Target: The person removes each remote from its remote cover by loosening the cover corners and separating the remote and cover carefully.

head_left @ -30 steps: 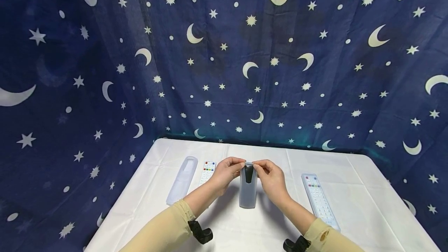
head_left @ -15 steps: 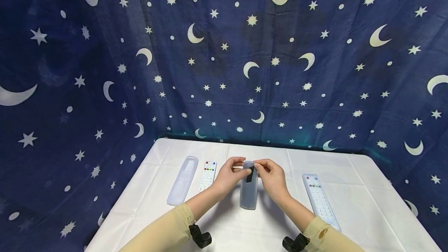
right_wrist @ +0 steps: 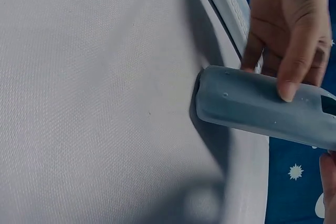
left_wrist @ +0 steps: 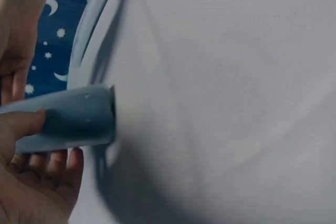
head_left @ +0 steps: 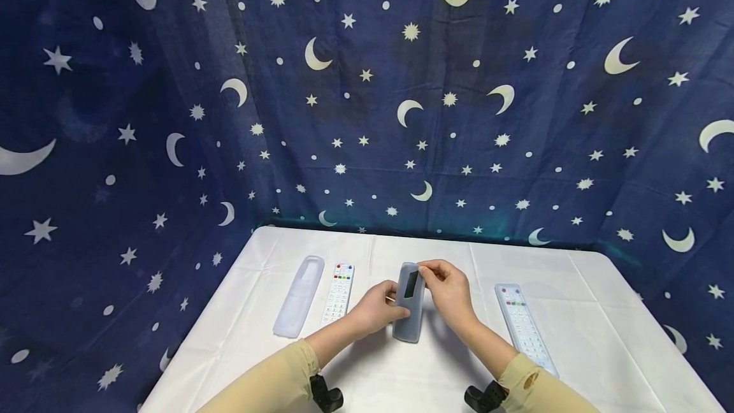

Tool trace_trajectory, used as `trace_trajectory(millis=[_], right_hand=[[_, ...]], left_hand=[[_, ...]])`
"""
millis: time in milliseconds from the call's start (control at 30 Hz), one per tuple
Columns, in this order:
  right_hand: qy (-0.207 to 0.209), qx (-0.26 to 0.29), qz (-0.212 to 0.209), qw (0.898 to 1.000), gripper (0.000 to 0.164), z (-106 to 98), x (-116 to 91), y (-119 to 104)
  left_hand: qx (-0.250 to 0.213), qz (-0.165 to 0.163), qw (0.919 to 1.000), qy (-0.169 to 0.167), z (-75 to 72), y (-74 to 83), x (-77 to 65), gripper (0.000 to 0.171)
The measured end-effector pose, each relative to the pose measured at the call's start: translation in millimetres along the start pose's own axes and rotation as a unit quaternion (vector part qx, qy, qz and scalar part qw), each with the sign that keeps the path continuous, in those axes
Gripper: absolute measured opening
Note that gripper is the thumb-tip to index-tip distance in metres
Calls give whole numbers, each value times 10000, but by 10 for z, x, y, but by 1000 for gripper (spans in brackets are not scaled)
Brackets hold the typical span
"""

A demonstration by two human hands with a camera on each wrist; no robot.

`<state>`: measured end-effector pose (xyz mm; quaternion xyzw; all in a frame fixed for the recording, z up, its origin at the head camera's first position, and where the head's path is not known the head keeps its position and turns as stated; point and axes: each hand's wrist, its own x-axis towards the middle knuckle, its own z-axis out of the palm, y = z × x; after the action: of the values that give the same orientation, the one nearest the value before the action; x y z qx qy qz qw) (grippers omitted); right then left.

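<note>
Near the middle of the table a translucent grey-blue remote cover is held raised at its far end, and something dark shows through its cut-out. My left hand grips the cover's left side, thumb on the facing surface and fingers behind. At the top right corner, my right hand pinches the rim. In the left wrist view the left thumb lies across the smooth cover. The right wrist view has the same cover, with the left hand around it; only part of the right hand appears.
A white remote control lies left of the hands, beside a pale translucent cover. On the right lies another white remote in a clear cover. A white cloth covers the table; a starry blue curtain hangs behind.
My left hand has slid from the cover's top edge down its left side to about mid-length. The cover has tilted slightly rightward. The right hand stays at the top corner.
</note>
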<state>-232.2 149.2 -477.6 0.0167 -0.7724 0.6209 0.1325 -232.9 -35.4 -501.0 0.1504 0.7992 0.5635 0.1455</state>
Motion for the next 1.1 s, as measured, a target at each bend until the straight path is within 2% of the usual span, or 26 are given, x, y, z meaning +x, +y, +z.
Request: trace_trajectory(millis=[200,367,533,667,833,933,1100], right_hand=[[-290,-177,317,9989,15,-62,45,-89],[-730,73,847,9937,18,-137,151,-145],[-1083,258,1539,9818,22,-184,247,-110],[-1337,670,1815,9720,22,-198,278,-18],[-1814,1348,2036,9526,23,-211,289,114],[-2143,1551,2087,9415,25,-233,310,155],[-2424,1544,2077,9350,27,-266,376,168]], left_hand=[[-151,269,9995,-90,-23,-75,-12,27],[51,506,9985,-205,-53,-107,0,27],[191,605,9977,-247,-62,-135,-4,28],[238,663,9971,-290,-63,-130,-21,29],[381,767,9957,-359,-72,-128,-20,30],[526,838,9943,-405,-76,-129,-1,32],[559,836,9940,-437,-77,-140,30,32]])
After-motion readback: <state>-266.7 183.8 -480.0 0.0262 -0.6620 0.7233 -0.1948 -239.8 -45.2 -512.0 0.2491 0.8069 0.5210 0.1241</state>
